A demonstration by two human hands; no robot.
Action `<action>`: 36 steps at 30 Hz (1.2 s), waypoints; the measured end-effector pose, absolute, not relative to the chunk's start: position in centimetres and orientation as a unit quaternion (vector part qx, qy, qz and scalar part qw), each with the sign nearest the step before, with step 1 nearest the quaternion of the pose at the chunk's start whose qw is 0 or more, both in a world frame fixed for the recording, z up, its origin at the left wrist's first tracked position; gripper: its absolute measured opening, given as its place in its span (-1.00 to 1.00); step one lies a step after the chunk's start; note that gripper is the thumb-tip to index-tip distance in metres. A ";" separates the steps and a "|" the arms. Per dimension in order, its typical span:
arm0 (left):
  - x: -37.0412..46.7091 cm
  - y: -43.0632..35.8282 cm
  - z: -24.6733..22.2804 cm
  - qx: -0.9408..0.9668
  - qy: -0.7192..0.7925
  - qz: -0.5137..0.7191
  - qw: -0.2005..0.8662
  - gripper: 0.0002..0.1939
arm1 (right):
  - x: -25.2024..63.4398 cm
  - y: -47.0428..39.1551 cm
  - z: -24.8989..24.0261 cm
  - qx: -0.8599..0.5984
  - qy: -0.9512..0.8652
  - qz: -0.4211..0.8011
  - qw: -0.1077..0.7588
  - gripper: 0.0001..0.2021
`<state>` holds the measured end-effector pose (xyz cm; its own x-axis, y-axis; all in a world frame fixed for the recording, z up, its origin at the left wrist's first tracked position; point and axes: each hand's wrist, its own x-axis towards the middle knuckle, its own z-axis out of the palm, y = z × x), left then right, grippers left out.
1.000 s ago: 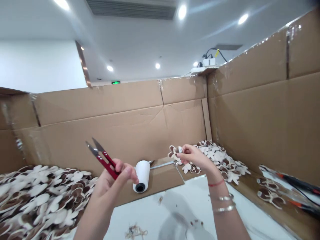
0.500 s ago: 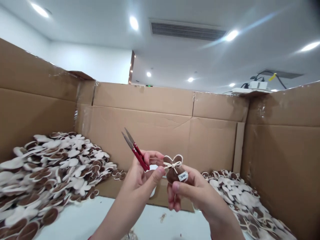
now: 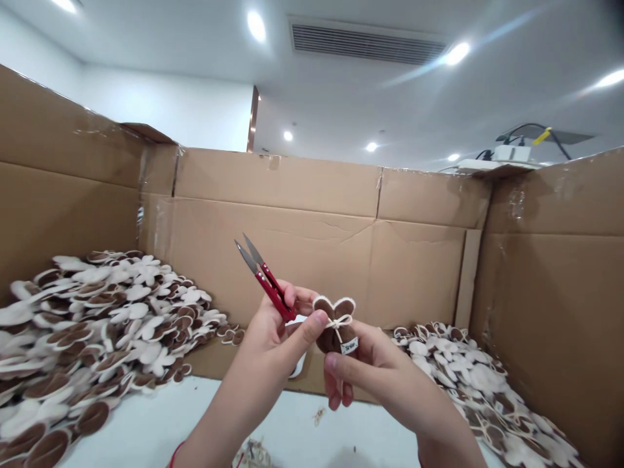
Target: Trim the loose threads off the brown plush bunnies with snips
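Note:
Between my hands is a small brown felt piece [image 3: 330, 339] with white edges, two rounded ears, a cream string bow [image 3: 338, 321] and a white label [image 3: 349, 346]. My left hand [image 3: 287, 331] pinches its left side with the thumb over the front. The same hand also holds red thread snips [image 3: 273, 294], their blades apart and pointing up and left. My right hand [image 3: 363, 364] grips the lower right of the piece, thumb in front and fingers behind.
Piles of brown and white felt pieces lie at the left [image 3: 141, 312] and right [image 3: 480, 383]. Cardboard walls [image 3: 292, 240] stand around the table [image 3: 302, 435]. Thread scraps [image 3: 254, 454] lie near the front, and a white object is partly hidden behind my left hand.
The felt piece has turned slightly, and its label now sits lower and more level. My left thumb has moved up and right onto the piece. The view has shifted a little.

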<state>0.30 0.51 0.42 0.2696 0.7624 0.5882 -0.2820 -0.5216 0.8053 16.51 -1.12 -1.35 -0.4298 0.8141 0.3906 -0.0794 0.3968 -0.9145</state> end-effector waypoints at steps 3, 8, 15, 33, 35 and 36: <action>0.5 0.6 0.6 0.646 0.196 0.590 0.443 -0.66 | 16.5 -1.1 -1.3 -0.275 -0.690 0.480 0.467 -0.80; 0.7 1.0 0.5 0.663 0.214 0.600 0.394 -0.72 | 16.5 -1.6 -0.8 -0.281 -0.687 0.464 0.483 -0.67; 0.6 1.3 -0.2 0.724 0.309 0.610 0.085 -0.84 | 17.0 -1.4 -0.8 -0.360 -0.686 0.386 0.501 -0.81; 1.7 2.0 -0.9 0.815 0.211 0.432 0.322 -0.85 | 14.6 -0.8 -1.0 -0.433 -0.611 0.316 0.582 -0.52; 1.6 2.0 -0.9 0.800 0.187 0.437 0.366 -0.83 | 14.7 -0.8 -1.0 -0.436 -0.614 0.334 0.566 -0.48; 1.6 2.0 -0.9 0.790 0.171 0.432 0.400 -0.82 | 14.8 -0.8 -1.0 -0.434 -0.614 0.351 0.558 -0.46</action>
<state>1.60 2.03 -0.94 0.5689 0.6148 0.5463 -0.0757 -0.6223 0.7791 14.77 -0.75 -1.03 0.0003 0.9249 0.3802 0.1413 0.3763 -0.9157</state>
